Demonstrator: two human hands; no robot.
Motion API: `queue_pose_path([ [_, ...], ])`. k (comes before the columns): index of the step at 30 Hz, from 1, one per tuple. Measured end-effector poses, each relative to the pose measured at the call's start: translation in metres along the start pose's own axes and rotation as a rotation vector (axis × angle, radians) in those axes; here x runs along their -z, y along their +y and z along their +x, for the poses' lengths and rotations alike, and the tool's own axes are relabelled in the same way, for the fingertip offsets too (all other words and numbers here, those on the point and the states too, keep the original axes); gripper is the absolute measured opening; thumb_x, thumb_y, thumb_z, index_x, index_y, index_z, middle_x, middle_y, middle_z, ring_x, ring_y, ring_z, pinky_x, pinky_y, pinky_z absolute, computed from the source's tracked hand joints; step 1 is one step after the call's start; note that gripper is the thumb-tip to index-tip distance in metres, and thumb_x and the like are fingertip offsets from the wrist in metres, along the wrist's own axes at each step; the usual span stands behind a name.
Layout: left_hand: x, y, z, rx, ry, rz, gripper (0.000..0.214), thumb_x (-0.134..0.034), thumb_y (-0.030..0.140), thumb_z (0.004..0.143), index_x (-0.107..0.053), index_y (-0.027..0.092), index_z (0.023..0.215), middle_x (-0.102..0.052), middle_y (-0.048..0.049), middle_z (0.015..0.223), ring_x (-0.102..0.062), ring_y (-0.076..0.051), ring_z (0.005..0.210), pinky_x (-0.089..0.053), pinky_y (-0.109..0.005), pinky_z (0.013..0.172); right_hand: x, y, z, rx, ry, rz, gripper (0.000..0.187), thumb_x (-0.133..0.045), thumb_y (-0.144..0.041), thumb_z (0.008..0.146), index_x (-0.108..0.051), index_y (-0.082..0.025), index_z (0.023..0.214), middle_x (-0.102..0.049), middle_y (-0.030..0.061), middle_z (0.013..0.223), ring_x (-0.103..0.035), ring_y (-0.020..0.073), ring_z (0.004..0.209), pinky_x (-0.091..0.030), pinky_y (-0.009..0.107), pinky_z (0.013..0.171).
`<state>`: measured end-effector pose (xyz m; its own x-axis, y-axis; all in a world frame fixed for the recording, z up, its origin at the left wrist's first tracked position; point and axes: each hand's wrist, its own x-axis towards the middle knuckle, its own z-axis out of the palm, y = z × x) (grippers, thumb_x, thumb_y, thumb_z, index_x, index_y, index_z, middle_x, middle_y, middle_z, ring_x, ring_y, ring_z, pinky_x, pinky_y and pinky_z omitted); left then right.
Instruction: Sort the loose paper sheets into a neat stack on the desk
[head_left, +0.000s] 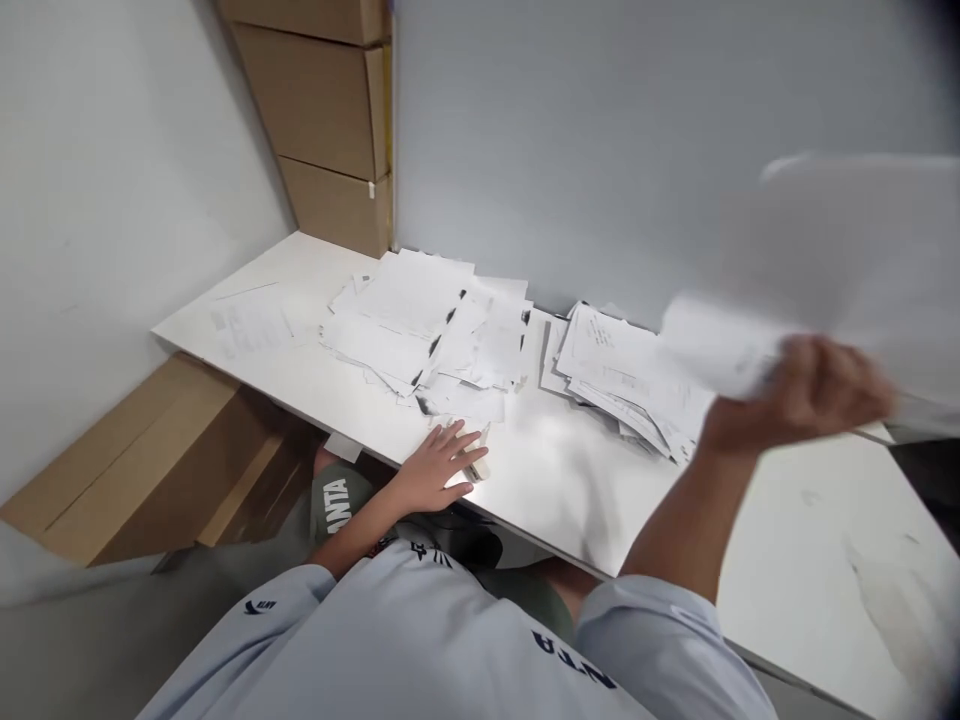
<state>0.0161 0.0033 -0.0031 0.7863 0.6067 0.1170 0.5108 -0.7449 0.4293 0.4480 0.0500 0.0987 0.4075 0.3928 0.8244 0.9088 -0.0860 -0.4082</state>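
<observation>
My right hand (806,395) is closed on a sheet of paper (847,250), held up over the right part of the table and smeared by motion. More than one sheet may be in its grip; I cannot tell. My left hand (431,472) lies at the table's front edge with its fingers spread. Under or beside those fingers is a small pale block-like object (478,465), partly covered. Beyond the left hand spreads a loose pile of papers (409,315) with dark patches along some edges. To its right sits a thicker paper stack (611,360), close to my right forearm.
The white table (540,480) runs along a grey wall panel (600,150). Cardboard boxes (315,100) are stacked at its back left corner. A faint sheet (251,325) lies at the left end. Another long carton (150,450) stands below the table at left.
</observation>
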Motion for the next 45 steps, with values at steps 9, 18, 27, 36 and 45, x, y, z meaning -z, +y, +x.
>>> queue_pose_path([
  [9, -0.011, 0.003, -0.005, -0.051, 0.066, -0.064, 0.063, -0.048, 0.048, 0.095, -0.031, 0.028, 0.152, -0.024, -0.0045, 0.162, -0.012, -0.034, 0.151, -0.015, -0.057, 0.121, -0.096, 0.027, -0.068, -0.204, -0.608, -0.065, 0.037, -0.054, -0.023, 0.067, -0.072, -0.015, 0.097, -0.068, 0.0178, 0.113, -0.059, 0.0374, 0.111, -0.022, 0.069, 0.105],
  [18, 0.043, -0.058, -0.001, 0.283, 0.319, -0.173, 0.057, -0.029, 0.050, 0.101, -0.023, 0.032, 0.154, -0.022, -0.0002, 0.163, -0.014, -0.023, 0.151, -0.030, -0.048, 0.119, -0.027, -0.003, -0.114, -0.202, -0.461, 0.413, 0.054, -0.050, -0.051, 0.087, -0.059, -0.017, 0.129, -0.052, 0.0128, 0.143, -0.038, 0.0285, 0.140, -0.025, 0.053, 0.116],
  [27, 0.039, -0.124, 0.033, 0.435, 0.320, 0.162, 0.045, -0.033, 0.021, 0.097, -0.050, 0.010, 0.138, -0.050, -0.0139, 0.145, -0.041, -0.028, 0.138, -0.031, -0.045, 0.116, 0.010, -0.073, -0.210, -0.643, -0.375, 0.661, 0.039, -0.045, -0.048, 0.091, -0.070, -0.019, 0.097, -0.071, 0.0091, 0.099, -0.067, 0.0246, 0.097, -0.050, 0.046, 0.092],
  [36, 0.040, -0.124, 0.030, 0.450, 0.344, 0.150, 0.053, -0.047, 0.040, 0.095, -0.048, 0.014, 0.141, -0.046, -0.0112, 0.149, -0.035, -0.030, 0.143, -0.030, -0.047, 0.117, 0.001, -0.066, -0.208, -0.691, -0.449, 0.685, 0.036, -0.047, -0.046, 0.089, -0.068, -0.017, 0.089, -0.070, 0.0085, 0.085, -0.067, 0.0222, 0.082, -0.052, 0.044, 0.086],
  [45, 0.041, -0.126, 0.035, 0.413, 0.337, 0.264, 0.057, -0.041, 0.050, 0.098, -0.051, 0.011, 0.138, -0.048, -0.0145, 0.147, -0.041, -0.032, 0.138, -0.034, -0.046, 0.115, 0.001, -0.063, -0.212, -0.602, -0.540, 0.598, 0.039, -0.046, -0.050, 0.091, -0.068, -0.018, 0.094, -0.071, 0.0109, 0.092, -0.067, 0.0261, 0.092, -0.049, 0.045, 0.089],
])
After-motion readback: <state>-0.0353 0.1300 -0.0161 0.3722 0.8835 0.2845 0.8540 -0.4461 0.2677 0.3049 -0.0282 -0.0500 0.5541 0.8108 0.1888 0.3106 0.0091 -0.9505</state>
